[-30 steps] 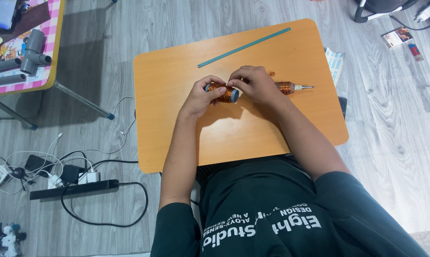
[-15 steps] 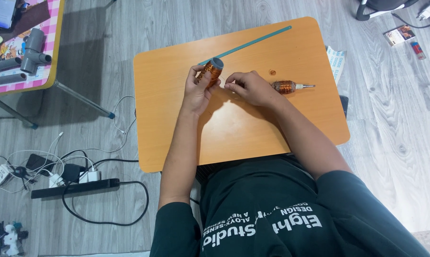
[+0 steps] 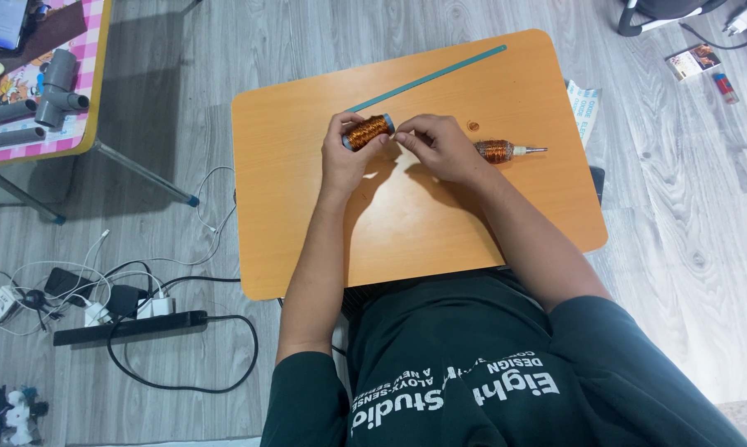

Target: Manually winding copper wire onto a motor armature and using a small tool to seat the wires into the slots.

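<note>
Copper-wire spool (image 3: 368,131) sat gripped in the left hand (image 3: 344,157) fingers above the surface (image 3: 291,207), right hand (image 3: 440,147) fingertips pinched closed just beside its end.

Small orange wooden table (image 3: 291,215), rounded corners:
- Left third and near half: bare board, open to a hand from the left edge and the front edge
- Centre: left hand (image 3: 344,161) gripping a copper-wire spool with blue ends (image 3: 368,132); right hand (image 3: 441,147) just beside it; both forearms cross the near half diagonally
- Far side: long thin teal strip (image 3: 430,79) lying slantwise, narrowing the far approach
- Right: second copper-wound piece with a metal tip (image 3: 506,151), just beside the right hand; bare board beyond it to the right edge
</note>
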